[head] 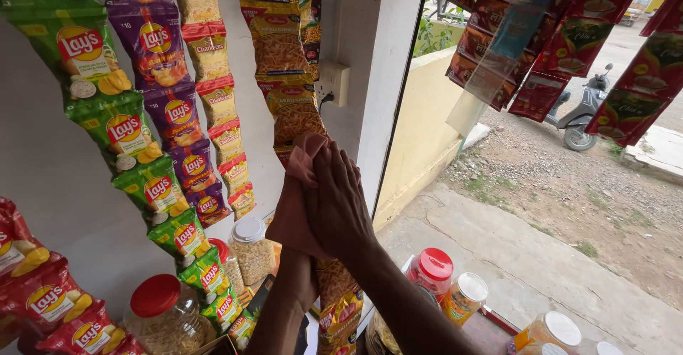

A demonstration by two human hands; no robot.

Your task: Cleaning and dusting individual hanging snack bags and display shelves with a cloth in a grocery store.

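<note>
A reddish-brown cloth is held up at chest height between both my hands. My right hand lies over it with fingers together, pressing from the right. My left hand comes up from below and is mostly hidden under the cloth, with only the wrist and forearm showing. The cloth's top edge touches the lower end of a hanging strip of orange-yellow snack packets. More packets of that strip hang below my hands.
Strips of green, purple and red chip packets hang on the white wall. Jars with red lids and white lids stand on the counter. A wall socket, red sachet strips and a parked scooter lie beyond.
</note>
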